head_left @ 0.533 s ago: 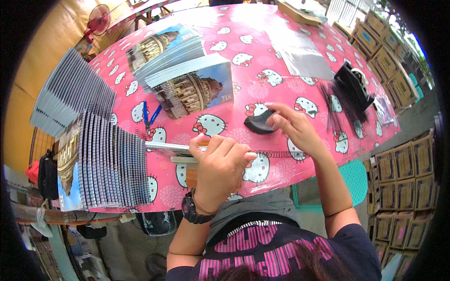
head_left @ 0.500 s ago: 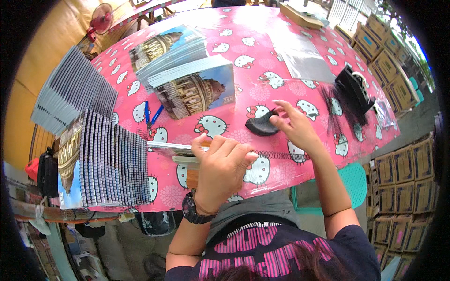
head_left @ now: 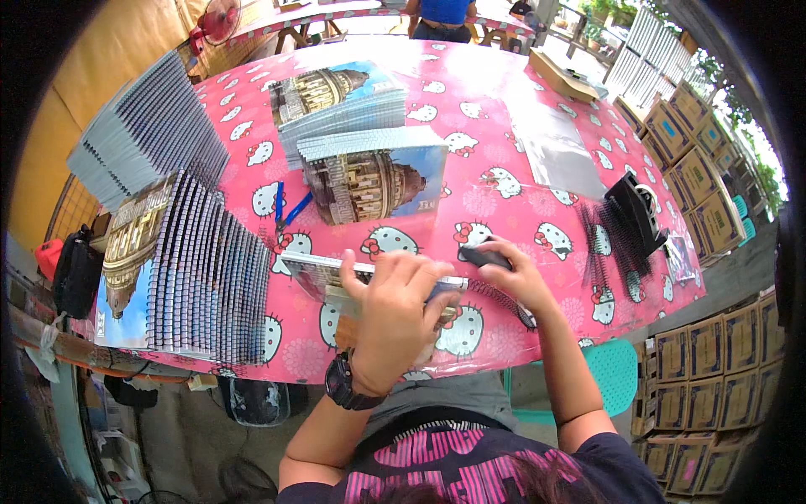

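While left grip (head_left: 390, 296) holds one book (head_left: 312, 275), right grip (head_left: 520, 279) one black object (head_left: 487, 255)

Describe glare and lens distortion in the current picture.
Head view: glare bleaches the far end of the table, away from the left hand and right hand; head view: the table's near edge bows, cartons look tilted, and the rim falls to black.

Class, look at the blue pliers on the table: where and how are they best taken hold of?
Probably by the two blue handles of the pliers, reached from above: they seem to lie flat, handles spread and pointing away from the person, dark head toward the near side.
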Demonstrator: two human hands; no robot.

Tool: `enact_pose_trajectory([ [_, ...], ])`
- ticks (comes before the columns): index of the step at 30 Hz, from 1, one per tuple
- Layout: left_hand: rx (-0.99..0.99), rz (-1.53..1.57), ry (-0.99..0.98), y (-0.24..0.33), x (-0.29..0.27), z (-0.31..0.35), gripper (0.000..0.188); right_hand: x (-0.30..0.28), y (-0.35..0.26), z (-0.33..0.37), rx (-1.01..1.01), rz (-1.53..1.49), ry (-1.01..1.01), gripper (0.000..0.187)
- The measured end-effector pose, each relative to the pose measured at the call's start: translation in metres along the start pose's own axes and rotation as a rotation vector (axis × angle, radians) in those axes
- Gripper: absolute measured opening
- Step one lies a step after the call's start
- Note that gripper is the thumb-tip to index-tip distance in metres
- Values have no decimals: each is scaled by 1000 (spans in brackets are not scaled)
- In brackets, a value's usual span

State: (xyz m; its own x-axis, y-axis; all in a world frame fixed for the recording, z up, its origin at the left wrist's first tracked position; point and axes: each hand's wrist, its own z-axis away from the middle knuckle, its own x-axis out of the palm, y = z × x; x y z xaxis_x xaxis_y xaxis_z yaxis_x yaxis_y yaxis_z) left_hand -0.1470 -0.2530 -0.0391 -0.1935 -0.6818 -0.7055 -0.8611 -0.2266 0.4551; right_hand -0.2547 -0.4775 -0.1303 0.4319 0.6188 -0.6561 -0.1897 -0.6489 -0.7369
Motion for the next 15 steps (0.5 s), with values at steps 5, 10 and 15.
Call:
enact_pose_trajectory([
  [5, 5, -101, 44, -6, 3, 10, 37, -18, -29, 2, -55, -1305, -384, 81],
  [10, -11, -90, 19, -5, -2, 10, 33, -22, -69, 3, -402, -1274, -469, 84],
  [15, -3, -40, 46, -4, 5, 8, 25, -34, -62, 0, -241, -1132, -342, 84],
])
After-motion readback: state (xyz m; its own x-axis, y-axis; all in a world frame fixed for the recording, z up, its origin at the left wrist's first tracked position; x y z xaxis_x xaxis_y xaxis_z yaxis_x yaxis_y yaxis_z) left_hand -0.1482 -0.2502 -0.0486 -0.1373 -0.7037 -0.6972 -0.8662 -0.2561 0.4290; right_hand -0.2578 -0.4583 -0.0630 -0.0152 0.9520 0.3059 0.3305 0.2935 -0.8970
